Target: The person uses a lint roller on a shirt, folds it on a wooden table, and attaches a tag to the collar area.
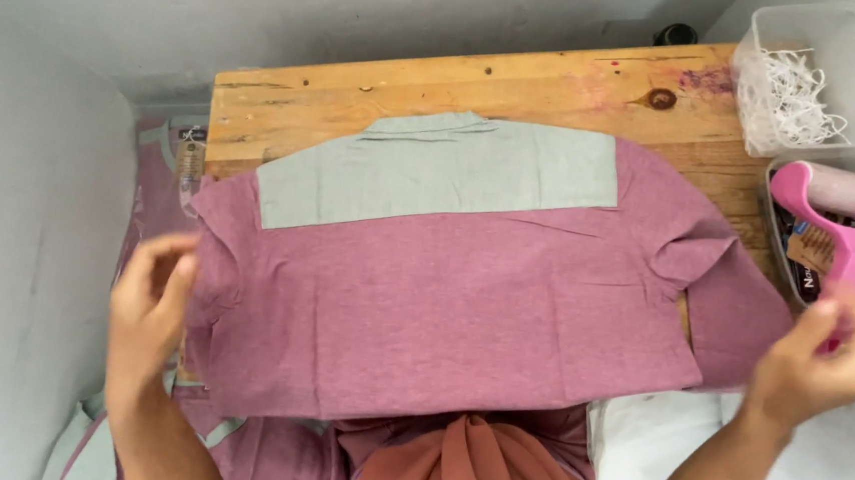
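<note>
Two hands hover apart and empty-looking, the left hand [150, 296] by one sleeve edge and the right hand [825, 360] past the other, so the mauve shirt with grey yoke [444, 291] lies spread back-up between them on the wooden worktop [358, 90].

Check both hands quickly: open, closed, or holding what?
Left hand: open, empty, beside the shirt.
Right hand: blurred, grip cannot be told, near the pink lint roller.
</note>
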